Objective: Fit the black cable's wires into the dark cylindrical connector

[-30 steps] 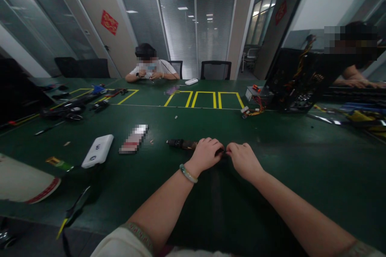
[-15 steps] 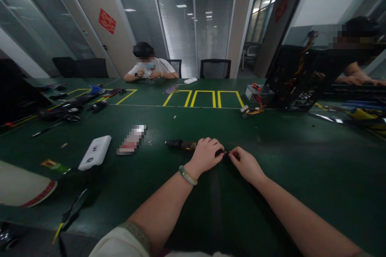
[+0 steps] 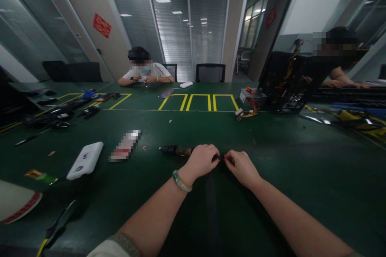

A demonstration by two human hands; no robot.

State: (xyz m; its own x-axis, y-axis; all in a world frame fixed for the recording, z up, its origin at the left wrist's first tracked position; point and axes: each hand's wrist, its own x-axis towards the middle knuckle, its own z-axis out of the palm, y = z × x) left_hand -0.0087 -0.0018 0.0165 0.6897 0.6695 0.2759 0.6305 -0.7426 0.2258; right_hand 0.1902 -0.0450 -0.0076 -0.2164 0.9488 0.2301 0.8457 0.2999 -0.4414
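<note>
A dark cylindrical tool (image 3: 176,151), by its shape an electric screwdriver, lies level across the green table with its small metal tip to the left. My left hand (image 3: 202,158) is wrapped over its rear half and hides that part. A green bangle sits on the left wrist. Right beside it, my right hand (image 3: 242,167) is closed in a pinch at the tool's rear end. A small dark piece shows between the two hands, too small to name. The fingers cover whatever the right hand holds.
On the left lie a blurred-out flat packet (image 3: 125,146), a white power bank (image 3: 85,160), a green-and-gold tube (image 3: 40,176) and a pale cup (image 3: 18,200). A power supply (image 3: 252,97) with loose wires and a black computer case (image 3: 289,84) stand back right. Two people sit beyond.
The view has shifted slightly, so the table things appear lower and further left. Both hands stay at the tool's rear end, in nearly the same grip.
</note>
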